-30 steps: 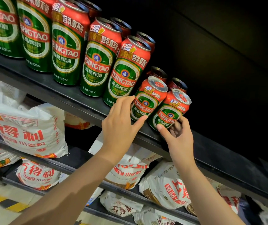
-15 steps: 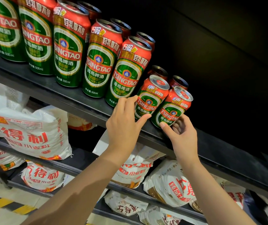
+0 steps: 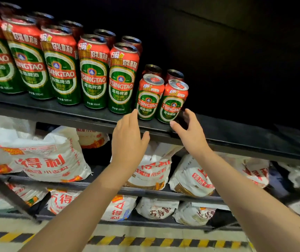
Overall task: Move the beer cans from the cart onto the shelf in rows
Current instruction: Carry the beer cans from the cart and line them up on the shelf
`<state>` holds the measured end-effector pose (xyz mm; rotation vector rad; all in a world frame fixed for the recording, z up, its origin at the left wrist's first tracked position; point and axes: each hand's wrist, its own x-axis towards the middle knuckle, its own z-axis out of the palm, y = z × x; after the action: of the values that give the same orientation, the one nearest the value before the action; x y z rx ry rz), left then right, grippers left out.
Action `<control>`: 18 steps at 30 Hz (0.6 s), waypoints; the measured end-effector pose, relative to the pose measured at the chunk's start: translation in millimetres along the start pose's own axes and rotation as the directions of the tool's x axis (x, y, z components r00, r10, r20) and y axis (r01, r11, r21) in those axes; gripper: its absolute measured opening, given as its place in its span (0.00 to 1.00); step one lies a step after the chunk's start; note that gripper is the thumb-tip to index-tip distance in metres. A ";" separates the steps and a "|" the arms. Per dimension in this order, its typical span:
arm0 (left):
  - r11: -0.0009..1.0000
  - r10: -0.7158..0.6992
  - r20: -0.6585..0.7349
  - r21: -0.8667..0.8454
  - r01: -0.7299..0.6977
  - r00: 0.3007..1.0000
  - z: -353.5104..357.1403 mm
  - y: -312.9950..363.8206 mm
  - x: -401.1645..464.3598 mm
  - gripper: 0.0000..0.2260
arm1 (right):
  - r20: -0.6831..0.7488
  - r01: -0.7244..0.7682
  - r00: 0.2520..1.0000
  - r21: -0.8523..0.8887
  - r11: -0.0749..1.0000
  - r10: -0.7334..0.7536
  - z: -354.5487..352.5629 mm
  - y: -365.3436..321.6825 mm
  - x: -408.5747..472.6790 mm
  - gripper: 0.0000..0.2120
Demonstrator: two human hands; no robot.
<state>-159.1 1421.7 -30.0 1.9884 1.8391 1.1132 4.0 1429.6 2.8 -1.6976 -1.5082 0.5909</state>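
Observation:
Several tall red-and-green Tsingtao beer cans (image 3: 93, 71) stand in rows along the dark shelf (image 3: 236, 131). To their right stand short cans of the same brand: a front left one (image 3: 148, 99), a front right one (image 3: 173, 102), and two more behind them. My left hand (image 3: 129, 137) hovers just below and left of the short cans, fingers straight, holding nothing. My right hand (image 3: 189, 130) is just right of the front right short can, fingers relaxed, apart from it. The cart is out of view.
The shelf runs on bare to the right of the short cans. Below it, lower shelves hold white sacks with red print (image 3: 49, 160). A yellow-and-black striped line (image 3: 163, 241) marks the floor. A dark diagonal frame bar (image 3: 3, 191) crosses the lower left.
Both hands have let go of the two front short cans and drawn back toward me. The camera has pulled back and the cans now stand upright on their own.

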 end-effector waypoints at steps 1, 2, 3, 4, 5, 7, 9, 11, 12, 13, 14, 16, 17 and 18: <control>1.000 0.004 0.055 0.019 -0.006 0.998 -8.0 2.5 -8.6 0.27 | 0.008 -0.006 1.000 -0.036 0.999 0.007 -7.1 -3.3 -14.4 0.32; 1.000 0.011 0.116 0.025 -0.013 0.993 -16.6 7.1 -17.9 0.26 | 0.023 0.001 1.000 -0.076 0.997 0.001 -16.8 -6.6 -31.0 0.33; 1.000 0.021 0.177 0.013 -0.024 0.984 -24.8 14.3 -27.9 0.24 | 0.044 0.016 0.999 -0.119 0.993 -0.011 -28.7 -8.6 -49.2 0.33; 0.999 0.040 0.233 -0.009 -0.039 0.972 -32.5 23.5 -38.9 0.23 | 0.068 0.035 0.997 -0.170 0.985 -0.024 -42.7 -9.8 -68.5 0.33; 0.998 0.065 0.286 -0.037 -0.057 0.956 -39.4 34.6 -50.8 0.22 | 0.089 0.055 0.995 -0.228 0.972 -0.036 -57.9 -9.5 -88.8 0.33; 0.990 0.131 0.374 -0.096 -0.102 0.918 -48.8 60.2 -75.9 0.20 | 0.118 0.073 0.992 -0.337 0.939 -0.035 -90.9 -6.3 -131.4 0.31; 0.972 0.224 0.418 -0.166 -0.169 0.881 -53.4 91.1 -103.9 0.19 | 0.099 0.051 0.995 -0.412 0.910 -0.011 -126.5 1.7 -178.8 0.28; 0.946 0.308 0.447 -0.235 -0.222 0.840 -53.5 127.0 -137.2 0.19 | 0.030 -0.023 0.999 -0.481 0.876 0.043 -164.7 13.0 -234.8 0.27; 0.935 0.340 0.470 -0.259 -0.241 0.815 -53.1 146.8 -157.5 0.20 | -0.016 -0.079 0.996 -0.516 0.853 0.083 -184.6 18.8 -267.6 0.27; 0.924 0.372 0.498 -0.283 -0.259 0.783 -52.6 166.5 -180.8 0.20 | -0.065 -0.146 0.989 -0.542 0.828 0.132 -203.7 24.5 -304.2 0.26; 0.908 0.410 0.526 -0.314 -0.278 0.745 -51.8 185.1 -206.2 0.20 | -0.115 -0.216 0.976 -0.559 0.801 0.183 -221.9 28.7 -343.3 0.27; 0.861 0.501 0.576 -0.403 -0.310 0.645 -52.4 221.9 -261.2 0.19 | -0.230 -0.365 0.931 -0.566 0.739 0.284 -253.4 34.5 -427.1 0.33; 0.836 0.543 0.600 -0.453 -0.310 0.588 -54.9 240.2 -291.5 0.20 | -0.300 -0.445 0.895 -0.551 0.706 0.330 -266.5 36.0 -472.7 0.35; 0.813 0.577 0.621 -0.495 -0.305 0.530 -58.3 257.9 -322.5 0.20 | -0.374 -0.524 0.850 -0.525 0.670 0.371 -277.5 36.9 -518.3 0.35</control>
<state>21.3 1053.8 47.3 2.2607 0.6609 0.4581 141.4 859.8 60.7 -2.5963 -1.1534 0.1037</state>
